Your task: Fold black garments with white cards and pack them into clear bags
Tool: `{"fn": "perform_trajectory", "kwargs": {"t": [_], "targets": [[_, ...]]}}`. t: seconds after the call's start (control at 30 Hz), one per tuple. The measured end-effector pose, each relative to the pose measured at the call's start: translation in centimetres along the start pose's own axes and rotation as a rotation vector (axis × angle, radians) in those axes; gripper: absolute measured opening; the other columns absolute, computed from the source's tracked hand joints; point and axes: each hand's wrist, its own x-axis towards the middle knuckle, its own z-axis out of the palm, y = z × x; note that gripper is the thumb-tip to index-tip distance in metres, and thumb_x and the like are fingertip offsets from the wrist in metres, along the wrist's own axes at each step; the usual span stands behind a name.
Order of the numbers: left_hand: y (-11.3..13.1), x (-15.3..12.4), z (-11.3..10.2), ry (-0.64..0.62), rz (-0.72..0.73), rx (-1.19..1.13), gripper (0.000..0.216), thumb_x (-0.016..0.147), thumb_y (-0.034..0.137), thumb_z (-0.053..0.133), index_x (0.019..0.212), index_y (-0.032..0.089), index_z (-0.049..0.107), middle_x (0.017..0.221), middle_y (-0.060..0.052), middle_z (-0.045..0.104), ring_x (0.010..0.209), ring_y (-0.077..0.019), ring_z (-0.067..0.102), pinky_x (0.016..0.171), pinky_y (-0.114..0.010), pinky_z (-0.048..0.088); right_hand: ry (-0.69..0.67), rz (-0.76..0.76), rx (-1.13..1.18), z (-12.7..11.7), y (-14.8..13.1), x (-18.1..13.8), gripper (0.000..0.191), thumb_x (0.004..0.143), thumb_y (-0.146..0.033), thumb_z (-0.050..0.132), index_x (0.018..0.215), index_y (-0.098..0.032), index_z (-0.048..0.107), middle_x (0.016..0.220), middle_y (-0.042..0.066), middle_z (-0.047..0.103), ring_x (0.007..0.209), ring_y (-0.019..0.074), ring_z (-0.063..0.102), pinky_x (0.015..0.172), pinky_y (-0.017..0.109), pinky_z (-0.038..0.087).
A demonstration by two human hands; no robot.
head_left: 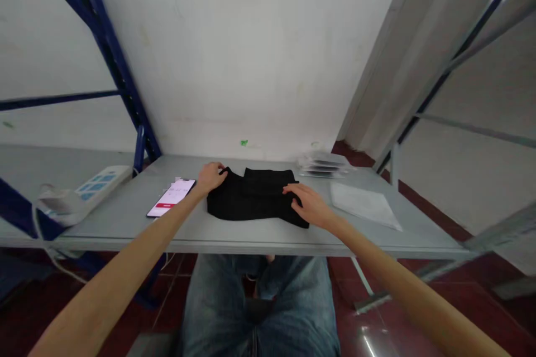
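A folded black garment (251, 201) lies on the grey table (234, 234) in front of me. My left hand (210, 176) is closed on the garment's upper left corner, fingers pinching the cloth. My right hand (309, 204) rests on the garment's right edge, fingers curled onto the fabric. A smaller folded flap lies on top of the garment toward the back.
A lit phone (171, 197) lies left of the garment. A white power strip (90, 187) with a cable sits at the far left. A flat clear bag (363, 204) and a stack of packaged items (323, 164) lie to the right. Blue shelf struts (113, 56) stand left.
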Motion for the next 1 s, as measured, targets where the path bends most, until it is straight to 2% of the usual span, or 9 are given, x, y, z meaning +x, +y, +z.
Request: {"fn": "perform_trajectory", "kwargs": {"t": [0.13,0.27,0.4,0.5,0.57,0.63,0.77,0.83,1.0], "targets": [[1.1,-1.2,-0.8,0.023,0.052,-0.054,0.022,0.091,0.032,0.055,0.106,0.021,0.068,0.117,-0.010,0.076,0.112,-0.0281,0.070,0.098,-0.039,0.053,-0.017,0.009,-0.018,-0.7,-0.3,-2.2,0.036,0.090,-0.009,0.052,0.121,-0.023,0.066,0.129,0.008,0.070,0.123,0.0247,0.063,0.111,0.045,0.049],[2.5,-4.0,-1.9,0.032,0.227,-0.106,0.022,0.095,0.034,0.052,0.110,0.025,0.064,0.111,-0.007,0.077,0.106,-0.0273,0.072,0.095,-0.039,0.054,-0.037,0.065,-0.025,-2.1,-0.4,-4.4,0.032,0.095,-0.014,0.051,0.121,-0.024,0.067,0.128,0.008,0.071,0.123,0.0251,0.064,0.111,0.047,0.050],[2.5,-7.0,-2.5,-0.136,0.439,-0.068,0.029,0.092,0.032,0.054,0.120,0.025,0.062,0.121,-0.007,0.075,0.111,-0.0294,0.071,0.099,-0.042,0.053,-0.091,0.078,-0.025,-3.1,-0.7,-6.5,0.028,0.098,-0.023,0.056,0.123,-0.026,0.068,0.128,0.008,0.072,0.123,0.0256,0.065,0.111,0.047,0.051],[1.7,-8.9,-3.1,-0.226,0.547,-0.121,0.034,0.096,0.032,0.049,0.127,0.024,0.060,0.130,-0.009,0.072,0.120,-0.0277,0.068,0.106,-0.042,0.050,-0.132,0.073,-0.033,-3.3,-0.6,-7.7,0.028,0.099,-0.027,0.060,0.125,-0.026,0.070,0.128,0.009,0.072,0.122,0.0264,0.066,0.110,0.047,0.052],[1.1,-10.0,-3.8,-0.228,0.572,-0.159,0.037,0.100,0.034,0.046,0.132,0.023,0.059,0.133,-0.009,0.070,0.124,-0.0259,0.066,0.110,-0.041,0.049,-0.130,0.075,-0.041,-3.3,-0.4,-8.1,0.028,0.099,-0.027,0.061,0.125,-0.025,0.070,0.128,0.009,0.073,0.121,0.0265,0.067,0.108,0.047,0.053],[0.5,-11.0,-4.8,-0.229,0.582,-0.155,0.038,0.099,0.039,0.051,0.133,0.024,0.061,0.135,-0.009,0.069,0.126,-0.0258,0.065,0.112,-0.040,0.047,-0.106,0.079,-0.050,-3.2,-0.2,-8.2,0.028,0.099,-0.028,0.061,0.124,-0.026,0.072,0.127,0.009,0.074,0.119,0.0263,0.068,0.107,0.047,0.054],[-1.1,-12.3,-6.5,-0.327,0.620,-0.090,0.033,0.092,0.046,0.065,0.118,0.026,0.070,0.130,-0.007,0.072,0.127,-0.0269,0.065,0.112,-0.037,0.047,-0.075,0.084,-0.073,-3.2,0.1,-8.0,0.025,0.101,-0.028,0.057,0.119,-0.026,0.075,0.120,0.008,0.076,0.114,0.0259,0.070,0.104,0.046,0.055],[-1.8,-12.4,-6.7,-0.361,0.611,-0.077,0.027,0.093,0.045,0.062,0.111,0.028,0.073,0.127,-0.005,0.074,0.125,-0.0259,0.066,0.110,-0.036,0.048,-0.058,0.084,-0.081,-3.1,0.2,-7.9,0.025,0.102,-0.027,0.055,0.116,-0.026,0.076,0.116,0.008,0.078,0.110,0.0258,0.071,0.103,0.046,0.056],[-2.6,-11.8,-6.3,-0.333,0.556,-0.075,0.027,0.096,0.040,0.052,0.104,0.028,0.075,0.120,-0.003,0.077,0.115,-0.0238,0.070,0.102,-0.034,0.052,0.019,0.115,-0.071,-2.8,0.5,-7.7,0.025,0.102,-0.028,0.052,0.114,-0.026,0.074,0.112,0.006,0.077,0.107,0.0243,0.071,0.101,0.042,0.055]]}}
